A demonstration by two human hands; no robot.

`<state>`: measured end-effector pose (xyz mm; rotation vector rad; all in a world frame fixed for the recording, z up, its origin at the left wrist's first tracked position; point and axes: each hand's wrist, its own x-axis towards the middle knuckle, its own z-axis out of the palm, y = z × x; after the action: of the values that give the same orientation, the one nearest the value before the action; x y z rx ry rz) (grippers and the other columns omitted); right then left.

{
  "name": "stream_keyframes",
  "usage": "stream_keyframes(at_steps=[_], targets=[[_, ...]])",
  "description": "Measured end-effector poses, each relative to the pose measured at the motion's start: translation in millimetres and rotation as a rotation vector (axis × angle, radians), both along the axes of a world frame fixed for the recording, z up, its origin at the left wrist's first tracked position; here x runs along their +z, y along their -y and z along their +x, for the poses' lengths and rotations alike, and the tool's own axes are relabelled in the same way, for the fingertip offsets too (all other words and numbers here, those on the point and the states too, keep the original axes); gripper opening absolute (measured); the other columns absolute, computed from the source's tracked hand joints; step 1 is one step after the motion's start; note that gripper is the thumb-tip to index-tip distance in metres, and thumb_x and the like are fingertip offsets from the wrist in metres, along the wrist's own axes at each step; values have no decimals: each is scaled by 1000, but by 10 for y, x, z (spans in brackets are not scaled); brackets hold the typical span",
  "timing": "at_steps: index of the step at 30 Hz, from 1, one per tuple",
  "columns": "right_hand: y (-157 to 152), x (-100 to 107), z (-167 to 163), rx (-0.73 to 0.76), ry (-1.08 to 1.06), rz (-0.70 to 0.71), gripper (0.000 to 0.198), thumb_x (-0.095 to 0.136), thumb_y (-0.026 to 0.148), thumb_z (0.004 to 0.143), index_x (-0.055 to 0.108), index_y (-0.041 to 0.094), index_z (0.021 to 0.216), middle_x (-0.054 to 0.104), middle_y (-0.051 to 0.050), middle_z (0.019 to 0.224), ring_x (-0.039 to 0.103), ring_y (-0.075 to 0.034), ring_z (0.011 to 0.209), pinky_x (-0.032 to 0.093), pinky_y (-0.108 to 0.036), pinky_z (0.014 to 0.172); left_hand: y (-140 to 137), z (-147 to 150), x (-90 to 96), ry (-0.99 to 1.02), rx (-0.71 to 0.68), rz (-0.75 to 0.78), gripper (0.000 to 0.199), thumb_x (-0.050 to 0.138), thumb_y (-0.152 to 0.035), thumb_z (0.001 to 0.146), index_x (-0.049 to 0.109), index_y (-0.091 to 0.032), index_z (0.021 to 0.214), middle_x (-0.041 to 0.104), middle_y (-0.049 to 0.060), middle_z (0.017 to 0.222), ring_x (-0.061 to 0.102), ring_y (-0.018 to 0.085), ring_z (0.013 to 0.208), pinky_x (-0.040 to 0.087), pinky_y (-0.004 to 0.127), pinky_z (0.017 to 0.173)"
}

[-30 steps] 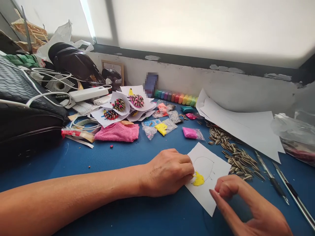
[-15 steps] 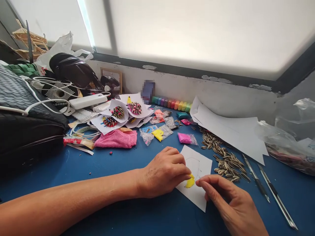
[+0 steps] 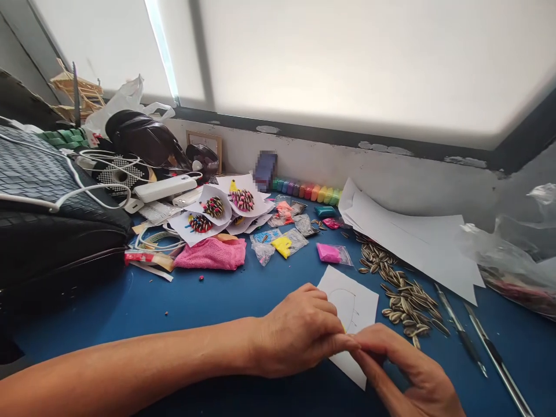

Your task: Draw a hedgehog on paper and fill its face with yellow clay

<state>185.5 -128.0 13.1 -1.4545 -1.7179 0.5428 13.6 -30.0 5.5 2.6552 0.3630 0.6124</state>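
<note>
Remotely, I see the left hand (image 3: 299, 330) and right hand (image 3: 408, 365) meet at the fingertips, their grip hidden from me, over the white card (image 3: 366, 304) lower right of centre, likely light, bendable, best held by its edges.

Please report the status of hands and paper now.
Left hand, right hand: fingertips together. Paper: below, partly hidden by hands. Seeds: close beside paper.
</note>
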Motion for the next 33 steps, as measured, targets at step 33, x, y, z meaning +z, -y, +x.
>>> stream_keyframes(at_steps=[33], targets=[[5,153,16,-398,-408,-212,34,77,53,65,64,22,63,64,0,62,60,-14,59,50,-19,50,-968,-330,-82,257,456,-34,41,62,-13,76,56,-15,116,61,11,111,60,23,100,49,41,90]])
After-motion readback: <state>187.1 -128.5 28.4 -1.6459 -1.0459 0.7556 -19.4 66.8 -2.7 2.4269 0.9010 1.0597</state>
